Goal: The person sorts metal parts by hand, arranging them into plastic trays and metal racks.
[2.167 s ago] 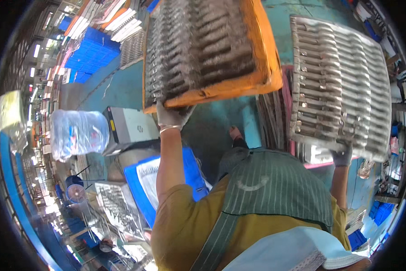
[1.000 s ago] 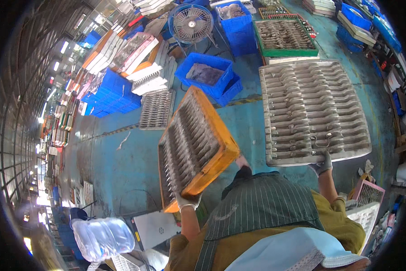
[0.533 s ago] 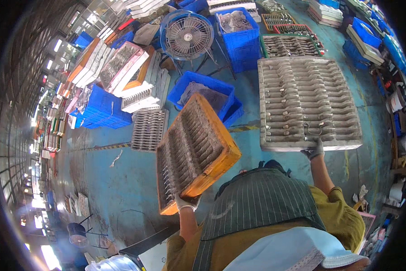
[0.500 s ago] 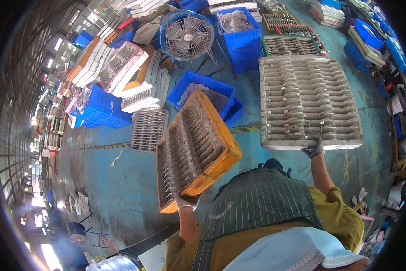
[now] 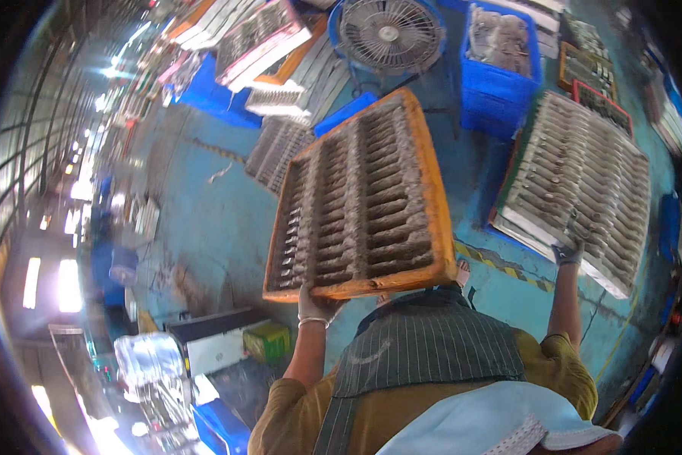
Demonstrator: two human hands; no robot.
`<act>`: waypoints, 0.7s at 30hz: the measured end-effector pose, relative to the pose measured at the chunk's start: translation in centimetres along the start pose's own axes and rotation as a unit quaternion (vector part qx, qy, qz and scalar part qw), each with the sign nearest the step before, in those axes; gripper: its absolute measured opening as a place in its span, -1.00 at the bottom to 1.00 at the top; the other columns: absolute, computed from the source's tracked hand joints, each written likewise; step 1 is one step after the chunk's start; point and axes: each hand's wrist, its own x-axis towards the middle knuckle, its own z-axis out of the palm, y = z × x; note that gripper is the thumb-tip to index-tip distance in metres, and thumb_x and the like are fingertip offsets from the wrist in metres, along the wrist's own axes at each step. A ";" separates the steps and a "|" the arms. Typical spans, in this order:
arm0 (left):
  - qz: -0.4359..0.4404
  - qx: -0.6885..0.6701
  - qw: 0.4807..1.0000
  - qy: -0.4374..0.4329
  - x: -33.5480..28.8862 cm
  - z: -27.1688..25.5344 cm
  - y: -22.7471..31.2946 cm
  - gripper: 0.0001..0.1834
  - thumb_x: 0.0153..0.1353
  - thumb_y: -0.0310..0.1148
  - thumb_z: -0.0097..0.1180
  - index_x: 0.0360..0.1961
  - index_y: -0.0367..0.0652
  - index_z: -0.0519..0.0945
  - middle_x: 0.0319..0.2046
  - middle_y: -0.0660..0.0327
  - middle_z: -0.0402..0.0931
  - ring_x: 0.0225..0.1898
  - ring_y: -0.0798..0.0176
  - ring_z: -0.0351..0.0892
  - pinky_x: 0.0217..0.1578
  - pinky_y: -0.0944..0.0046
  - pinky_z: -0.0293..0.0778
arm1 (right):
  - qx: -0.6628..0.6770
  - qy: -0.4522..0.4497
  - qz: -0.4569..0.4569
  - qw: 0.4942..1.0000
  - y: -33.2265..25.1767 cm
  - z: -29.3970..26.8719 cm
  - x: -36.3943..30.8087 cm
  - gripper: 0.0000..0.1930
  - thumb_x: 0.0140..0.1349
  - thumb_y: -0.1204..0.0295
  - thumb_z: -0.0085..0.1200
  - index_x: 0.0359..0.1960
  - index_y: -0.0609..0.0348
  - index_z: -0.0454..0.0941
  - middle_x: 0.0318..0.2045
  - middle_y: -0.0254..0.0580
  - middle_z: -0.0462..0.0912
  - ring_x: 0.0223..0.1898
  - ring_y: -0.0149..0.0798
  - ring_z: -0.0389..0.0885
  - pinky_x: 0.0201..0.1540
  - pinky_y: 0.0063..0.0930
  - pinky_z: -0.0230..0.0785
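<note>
My left hand [image 5: 319, 305], gloved, is closed on the near edge of an orange-framed tray [image 5: 441, 227]. That tray is tilted, with rows of fuzzy grey slots; shiny metal pieces show along its left side. My right hand [image 5: 568, 252], also gloved, grips the near edge of a white slotted tray [image 5: 583, 174] to my right. Its grey-white rows are wavy, and a few small shiny bits lie on them. The fingers under both trays are partly hidden.
A round blue fan [image 5: 388, 34] stands ahead, beside stacked blue crates [image 5: 500, 102]. A grey slotted tray [image 5: 269, 155] lies on the floor beyond the orange tray. Stacked trays [image 5: 261, 45] are at far left. At lower left are a white-and-black box [image 5: 219, 353] and a green box [image 5: 267, 341].
My view has turned left. The orange tray has come up and across in front of me, its slots facing me more. The white tray now sits slanted, still in my right hand.
</note>
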 end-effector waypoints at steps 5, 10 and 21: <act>0.062 0.022 0.998 0.022 0.0 1.2 -1.3 -0.38 0.04 -0.13 -0.07 0.16 -0.11 0.24 0.10 0.03 0.26 0.09 -0.14 0.26 0.06 -0.19 0.20 | -0.075 0.019 -0.062 0.995 -2.2 -0.8 8.7 -0.48 0.10 -0.05 -0.17 0.02 -0.06 0.32 -0.02 -0.06 0.37 -0.05 0.02 0.30 -0.09 0.17 0.30; 0.116 -0.032 0.991 0.060 0.8 -2.0 -2.8 -0.43 -0.01 -0.13 0.05 0.04 -0.11 0.33 -0.09 0.08 0.39 -0.10 -0.03 0.40 -0.20 -0.17 0.39 | -0.221 0.008 -0.081 0.972 0.7 5.1 10.5 -0.48 0.14 0.03 -0.16 0.02 0.12 0.33 -0.07 -0.05 0.43 -0.09 -0.04 0.41 0.02 0.03 0.25; 0.363 -0.063 0.889 0.273 -2.0 -3.1 -6.3 -0.39 -0.06 -0.44 0.12 0.05 -0.14 0.17 -0.22 0.11 0.40 -0.25 0.17 0.47 -0.41 0.20 0.54 | -0.565 -0.650 -0.313 0.402 26.9 34.0 -37.3 -0.68 0.18 0.31 0.02 -0.09 0.23 0.49 -0.12 -0.18 0.53 -0.08 -0.30 0.48 -0.02 -0.49 0.28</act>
